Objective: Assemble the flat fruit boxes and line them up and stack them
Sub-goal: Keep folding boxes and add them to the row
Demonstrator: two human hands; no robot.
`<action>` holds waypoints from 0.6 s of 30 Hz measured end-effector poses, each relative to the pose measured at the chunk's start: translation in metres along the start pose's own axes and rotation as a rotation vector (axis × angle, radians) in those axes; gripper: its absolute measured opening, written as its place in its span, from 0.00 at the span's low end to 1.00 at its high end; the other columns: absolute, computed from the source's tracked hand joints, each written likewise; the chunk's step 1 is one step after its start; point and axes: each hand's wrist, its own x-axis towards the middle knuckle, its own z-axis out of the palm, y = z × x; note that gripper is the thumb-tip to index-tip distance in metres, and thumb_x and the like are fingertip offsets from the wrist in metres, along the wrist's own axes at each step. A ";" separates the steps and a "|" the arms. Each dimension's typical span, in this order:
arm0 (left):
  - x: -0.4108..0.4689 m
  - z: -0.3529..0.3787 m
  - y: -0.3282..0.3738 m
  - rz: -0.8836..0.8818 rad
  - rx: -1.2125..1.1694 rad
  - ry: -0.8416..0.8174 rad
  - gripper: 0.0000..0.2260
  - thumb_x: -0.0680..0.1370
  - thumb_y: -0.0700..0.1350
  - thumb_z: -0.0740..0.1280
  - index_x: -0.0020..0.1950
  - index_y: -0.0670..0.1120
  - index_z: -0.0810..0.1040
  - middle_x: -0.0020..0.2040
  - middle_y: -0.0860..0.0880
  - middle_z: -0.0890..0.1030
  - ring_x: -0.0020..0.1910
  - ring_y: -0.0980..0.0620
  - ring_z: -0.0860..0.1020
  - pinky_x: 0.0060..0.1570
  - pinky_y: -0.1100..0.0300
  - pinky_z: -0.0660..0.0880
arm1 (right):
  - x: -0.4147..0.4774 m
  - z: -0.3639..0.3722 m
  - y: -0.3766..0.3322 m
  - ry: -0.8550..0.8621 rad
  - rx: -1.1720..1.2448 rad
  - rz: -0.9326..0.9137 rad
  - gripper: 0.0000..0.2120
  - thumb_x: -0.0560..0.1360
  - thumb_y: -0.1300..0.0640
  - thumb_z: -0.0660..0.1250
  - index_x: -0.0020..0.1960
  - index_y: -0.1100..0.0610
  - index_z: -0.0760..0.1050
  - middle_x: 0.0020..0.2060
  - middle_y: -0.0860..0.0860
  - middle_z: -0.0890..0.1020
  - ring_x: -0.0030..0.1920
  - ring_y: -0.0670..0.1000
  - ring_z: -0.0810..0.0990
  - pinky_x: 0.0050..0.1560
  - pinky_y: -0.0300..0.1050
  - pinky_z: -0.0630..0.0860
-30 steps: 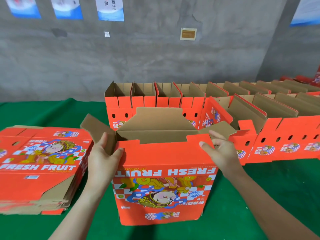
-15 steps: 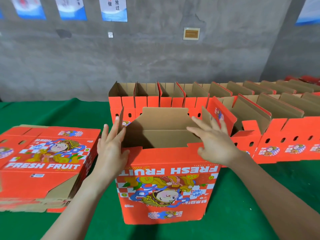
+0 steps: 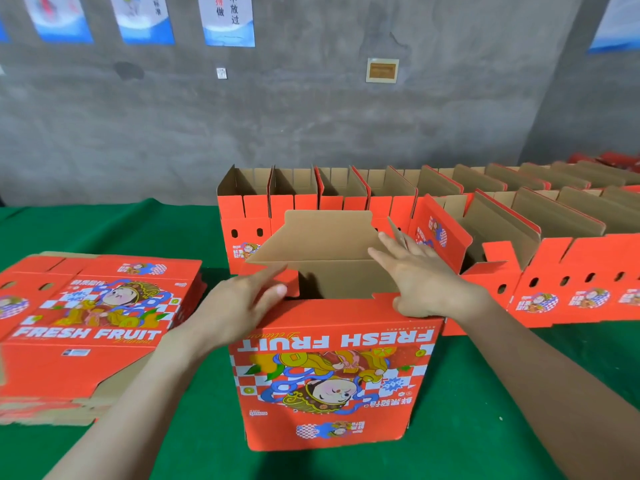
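On the worktop: a green cloth covers the worktop (image 3: 502, 410), and all the boxes stand or lie on it.
Room: a grey concrete wall (image 3: 311, 126) rises behind, with blue-and-white paper posters (image 3: 228, 20) along its top and a small framed beige plaque (image 3: 382, 70) lower down.
Centre box: a red printed cardboard fruit box (image 3: 329, 375) stands upright near the front edge. Its "FRESH FRUIT" lettering and cartoon figure are upside down to the camera. The top is open and shows brown cardboard inside.
Rear flap: the brown cardboard back flap (image 3: 325, 237) of this box stands up.
Left hand: the left hand (image 3: 242, 306) lies at the box's left top corner, grip wide, its straight fingers pressing on a red side flap (image 3: 289, 285).
Right hand: the right hand (image 3: 426, 282) lies over the right top corner, grip wide, fingers stretched across the opening and thumb at the front panel's edge.
Flat stack: a pile of flat red printed fruit boxes (image 3: 97, 323) lies to the left, just beside the left forearm.
Assembled rows: open-topped red fruit boxes with brown insides (image 3: 311, 202) stand side by side behind the centre box. A nearer line (image 3: 571, 271) runs off to the right.
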 end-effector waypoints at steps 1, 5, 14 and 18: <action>0.007 0.000 -0.001 -0.047 0.039 0.026 0.20 0.81 0.52 0.58 0.73 0.53 0.66 0.62 0.47 0.80 0.62 0.44 0.76 0.57 0.55 0.71 | 0.000 0.001 0.001 0.015 0.013 -0.002 0.44 0.72 0.59 0.66 0.78 0.48 0.43 0.77 0.50 0.37 0.77 0.56 0.38 0.75 0.55 0.44; 0.034 0.006 0.004 -0.216 0.289 -0.003 0.26 0.79 0.46 0.62 0.75 0.58 0.61 0.71 0.41 0.61 0.70 0.40 0.61 0.67 0.47 0.60 | -0.001 0.010 0.005 0.087 0.062 -0.022 0.45 0.71 0.59 0.67 0.78 0.46 0.43 0.77 0.47 0.36 0.76 0.55 0.36 0.75 0.54 0.41; 0.044 0.009 -0.017 -0.270 0.105 -0.177 0.29 0.79 0.53 0.62 0.77 0.62 0.52 0.78 0.51 0.46 0.75 0.41 0.53 0.72 0.48 0.54 | -0.010 0.037 0.014 0.659 0.579 -0.207 0.62 0.64 0.63 0.78 0.74 0.37 0.34 0.76 0.40 0.35 0.74 0.36 0.40 0.67 0.35 0.58; 0.042 0.008 -0.015 -0.264 0.080 -0.168 0.29 0.79 0.51 0.62 0.77 0.61 0.53 0.78 0.51 0.46 0.74 0.41 0.53 0.72 0.49 0.55 | -0.017 0.048 0.022 0.419 0.849 -0.158 0.39 0.71 0.61 0.74 0.73 0.41 0.58 0.64 0.35 0.71 0.62 0.24 0.64 0.64 0.32 0.67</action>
